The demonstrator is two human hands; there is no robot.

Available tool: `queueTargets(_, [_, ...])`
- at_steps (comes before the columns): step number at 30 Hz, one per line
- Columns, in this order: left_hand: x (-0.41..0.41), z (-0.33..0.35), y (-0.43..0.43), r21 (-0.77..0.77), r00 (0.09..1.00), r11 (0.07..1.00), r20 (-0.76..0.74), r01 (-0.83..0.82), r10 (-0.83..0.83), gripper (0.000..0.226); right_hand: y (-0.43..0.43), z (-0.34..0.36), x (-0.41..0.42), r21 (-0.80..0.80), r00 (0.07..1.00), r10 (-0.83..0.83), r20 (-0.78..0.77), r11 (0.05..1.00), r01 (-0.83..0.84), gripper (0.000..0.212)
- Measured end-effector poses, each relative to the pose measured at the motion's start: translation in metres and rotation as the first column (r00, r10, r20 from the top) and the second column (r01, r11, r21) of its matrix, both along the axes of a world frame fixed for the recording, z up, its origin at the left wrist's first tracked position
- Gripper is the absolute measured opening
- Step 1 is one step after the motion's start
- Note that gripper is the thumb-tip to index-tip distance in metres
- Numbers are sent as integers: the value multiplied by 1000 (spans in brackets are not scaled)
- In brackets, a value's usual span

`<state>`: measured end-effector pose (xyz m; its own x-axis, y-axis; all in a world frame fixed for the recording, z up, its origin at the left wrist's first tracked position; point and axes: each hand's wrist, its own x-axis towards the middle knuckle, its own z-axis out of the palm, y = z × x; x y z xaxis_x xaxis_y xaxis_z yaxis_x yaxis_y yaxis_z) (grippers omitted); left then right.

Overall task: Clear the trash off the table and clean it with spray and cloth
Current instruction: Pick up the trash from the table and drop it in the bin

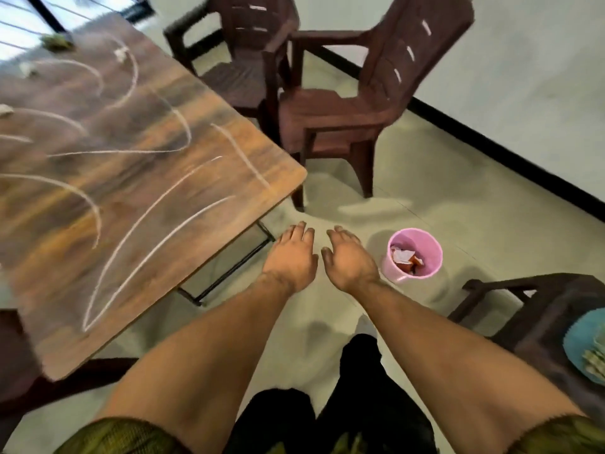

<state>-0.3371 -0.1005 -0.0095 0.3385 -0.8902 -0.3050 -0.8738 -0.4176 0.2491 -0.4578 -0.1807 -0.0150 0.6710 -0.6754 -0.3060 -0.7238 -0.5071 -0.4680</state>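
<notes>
A wooden table [108,198] fills the left, streaked with white curved chalk-like marks. Small scraps of trash lie at its far end: a green crumpled piece [56,41], a white bit [120,54] and pale bits [27,69] near the left edge. A pink bin [425,267] stands on the floor at the right with paper and red scraps inside. My left hand [291,253] and my right hand [348,257] are stretched out over the floor, side by side, left of the bin, fingers relaxed, holding nothing.
Two dark brown plastic chairs [343,106] stand beyond the table's corner. A brown stool or chair [530,309] at the right carries a blue cloth [586,339]. The pale tiled floor lies between the table and the bin. A white wall with a black skirting runs at the right.
</notes>
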Motion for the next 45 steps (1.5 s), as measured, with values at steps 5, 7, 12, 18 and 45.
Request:
queueTargets(5, [48, 35, 131, -52, 984, 985, 58, -163, 166, 59, 99, 39, 63, -212, 986, 168, 21, 964, -160, 56])
queueTargets(7, [68, 46, 181, -39, 966, 970, 83, -242, 244, 59, 136, 45, 91, -270, 968, 251, 24, 933, -236, 57])
queueTargets(12, [118, 57, 281, -48, 893, 897, 78, -440, 443, 58, 219, 58, 157, -294, 901, 428, -66, 855, -427, 59])
queueTargets(18, [181, 59, 358, -27, 815, 821, 98, -571, 571, 62, 284, 49, 238, -239, 817, 568, -97, 784, -573, 57])
queueTargets(45, [529, 13, 358, 200, 995, 977, 79, -77, 62, 62, 328, -9, 504, 4, 804, 546, -235, 828, -561, 58])
